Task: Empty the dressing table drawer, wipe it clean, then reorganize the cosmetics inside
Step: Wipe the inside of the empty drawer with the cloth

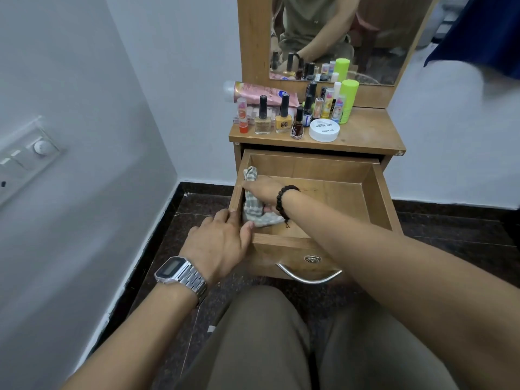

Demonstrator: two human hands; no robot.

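Note:
The wooden drawer [377,192] stands pulled out, and only a cloth lies inside it. My right hand [263,190], with a black bead bracelet at the wrist, presses a checked grey-green cloth [254,212] against the drawer's left inner wall. My left hand [222,243], wearing a metal watch, grips the drawer's front left corner, thumb over the front rim. Cosmetics stand on the dressing table top [363,136]: several nail polish bottles [282,116], lipsticks [242,116], a white round jar [324,130], a pink tube [261,92] and a green bottle [349,99].
A mirror [343,38] rises behind the cosmetics. The drawer front carries a curved metal handle [309,277] and a lock. A white wall with a switch panel [25,159] is close on the left. My knees [267,333] sit just below the drawer, over dark floor.

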